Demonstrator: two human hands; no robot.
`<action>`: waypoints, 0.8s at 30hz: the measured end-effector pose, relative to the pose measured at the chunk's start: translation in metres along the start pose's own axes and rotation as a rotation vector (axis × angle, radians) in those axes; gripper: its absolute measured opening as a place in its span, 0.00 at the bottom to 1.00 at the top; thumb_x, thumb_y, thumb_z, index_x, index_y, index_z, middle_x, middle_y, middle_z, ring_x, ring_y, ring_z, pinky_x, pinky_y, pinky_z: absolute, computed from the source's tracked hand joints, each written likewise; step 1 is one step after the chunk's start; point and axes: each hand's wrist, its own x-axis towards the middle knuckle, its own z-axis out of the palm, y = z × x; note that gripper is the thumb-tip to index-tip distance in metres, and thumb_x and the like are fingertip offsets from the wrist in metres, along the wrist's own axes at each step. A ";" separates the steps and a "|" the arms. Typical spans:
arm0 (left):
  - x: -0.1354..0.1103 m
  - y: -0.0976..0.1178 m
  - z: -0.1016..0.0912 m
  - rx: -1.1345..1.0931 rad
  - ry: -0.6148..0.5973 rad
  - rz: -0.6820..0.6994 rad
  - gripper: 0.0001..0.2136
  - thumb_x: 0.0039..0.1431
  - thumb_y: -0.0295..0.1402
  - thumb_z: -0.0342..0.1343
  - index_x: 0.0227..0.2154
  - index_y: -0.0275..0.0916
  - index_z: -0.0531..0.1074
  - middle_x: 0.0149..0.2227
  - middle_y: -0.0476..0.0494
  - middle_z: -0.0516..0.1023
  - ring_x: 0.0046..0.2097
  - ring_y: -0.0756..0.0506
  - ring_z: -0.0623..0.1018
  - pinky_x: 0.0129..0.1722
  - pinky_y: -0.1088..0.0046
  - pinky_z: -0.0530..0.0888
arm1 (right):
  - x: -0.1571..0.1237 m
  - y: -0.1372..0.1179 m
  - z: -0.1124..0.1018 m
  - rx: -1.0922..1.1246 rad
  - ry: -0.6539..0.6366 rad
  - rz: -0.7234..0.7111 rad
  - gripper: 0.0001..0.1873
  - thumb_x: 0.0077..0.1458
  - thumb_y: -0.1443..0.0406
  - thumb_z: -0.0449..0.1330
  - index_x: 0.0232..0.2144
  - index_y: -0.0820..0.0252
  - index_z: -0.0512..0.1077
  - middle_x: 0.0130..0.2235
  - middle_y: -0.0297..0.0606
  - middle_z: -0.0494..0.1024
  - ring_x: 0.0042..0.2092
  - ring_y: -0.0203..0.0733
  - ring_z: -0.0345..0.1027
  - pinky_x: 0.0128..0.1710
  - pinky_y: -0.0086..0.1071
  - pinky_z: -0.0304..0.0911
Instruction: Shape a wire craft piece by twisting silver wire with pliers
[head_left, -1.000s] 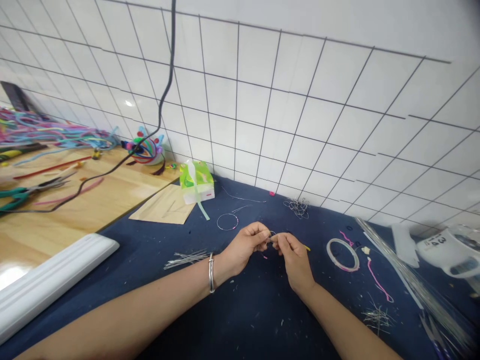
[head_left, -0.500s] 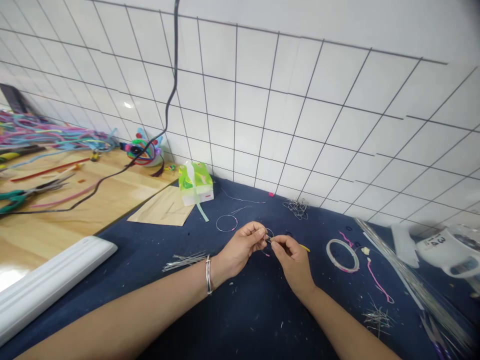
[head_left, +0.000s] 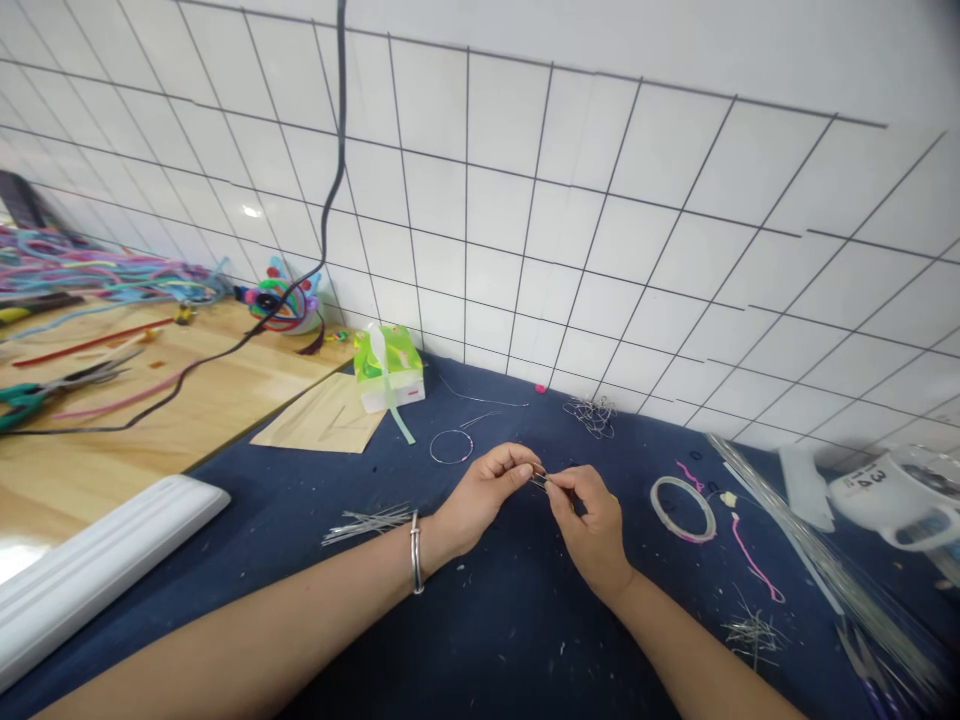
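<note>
Near the middle of the dark blue table, my left hand [head_left: 491, 495] and my right hand [head_left: 590, 522] meet almost fingertip to fingertip. Between them runs a small piece of thin wire [head_left: 539, 479], pinched by the fingers of both hands; its ends are hidden by the fingertips. Just beyond my left hand lies a wire ring [head_left: 451, 447] with pink bits on its right side. A bundle of short silvery wires [head_left: 366, 521] rests by my left wrist. Something small and yellow shows behind my right fingers.
On the right lie a tape roll [head_left: 682, 508], a pink cord [head_left: 756, 560], long wires [head_left: 810, 540], scissors [head_left: 870, 665] and a white mug [head_left: 892, 500]. A tangled wire clump [head_left: 592, 415] and a green tissue pack [head_left: 390, 367] lie near the wall. Pliers [head_left: 30, 400] rest at left.
The wire loop that stood up between my fingers now lies lower and flatter. My right fingers have shifted slightly, covering more of the yellow thing behind them. The whole view has moved a little.
</note>
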 end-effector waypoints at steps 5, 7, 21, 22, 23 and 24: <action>-0.001 0.002 0.000 0.084 0.013 0.018 0.07 0.54 0.33 0.52 0.33 0.36 0.70 0.33 0.46 0.72 0.34 0.50 0.68 0.37 0.73 0.65 | 0.000 0.000 -0.001 -0.012 -0.007 0.013 0.05 0.53 0.66 0.53 0.28 0.58 0.68 0.29 0.34 0.69 0.33 0.36 0.61 0.36 0.31 0.58; -0.001 0.003 0.000 0.108 0.036 0.020 0.07 0.54 0.34 0.52 0.31 0.35 0.70 0.31 0.46 0.71 0.31 0.51 0.67 0.35 0.74 0.64 | -0.001 -0.001 -0.001 -0.016 -0.031 0.046 0.06 0.54 0.65 0.52 0.27 0.58 0.68 0.28 0.33 0.68 0.32 0.36 0.61 0.35 0.31 0.58; 0.002 -0.001 -0.003 0.097 -0.009 -0.006 0.04 0.49 0.29 0.56 0.27 0.35 0.67 0.26 0.50 0.68 0.29 0.53 0.66 0.30 0.77 0.63 | 0.007 0.002 -0.006 -0.197 -0.169 0.031 0.11 0.55 0.60 0.50 0.36 0.57 0.68 0.33 0.36 0.70 0.35 0.38 0.62 0.38 0.32 0.59; 0.002 -0.001 -0.004 0.098 0.009 -0.002 0.04 0.49 0.29 0.56 0.27 0.35 0.67 0.26 0.50 0.68 0.29 0.53 0.66 0.30 0.77 0.63 | 0.010 0.004 -0.010 -0.282 -0.203 -0.009 0.14 0.53 0.58 0.52 0.40 0.57 0.67 0.36 0.38 0.70 0.39 0.40 0.62 0.40 0.34 0.58; 0.003 0.000 -0.005 0.099 0.029 0.004 0.04 0.49 0.30 0.56 0.27 0.35 0.67 0.26 0.50 0.68 0.28 0.53 0.66 0.29 0.77 0.62 | 0.012 0.006 -0.015 -0.394 -0.235 -0.054 0.20 0.50 0.56 0.55 0.44 0.57 0.65 0.40 0.41 0.70 0.43 0.44 0.61 0.43 0.38 0.57; 0.004 0.000 -0.007 0.100 0.048 0.011 0.05 0.49 0.30 0.56 0.27 0.35 0.67 0.26 0.50 0.68 0.28 0.53 0.66 0.29 0.77 0.62 | 0.015 0.008 -0.021 -0.526 -0.283 -0.093 0.27 0.45 0.53 0.58 0.47 0.57 0.64 0.44 0.45 0.68 0.46 0.49 0.58 0.43 0.41 0.56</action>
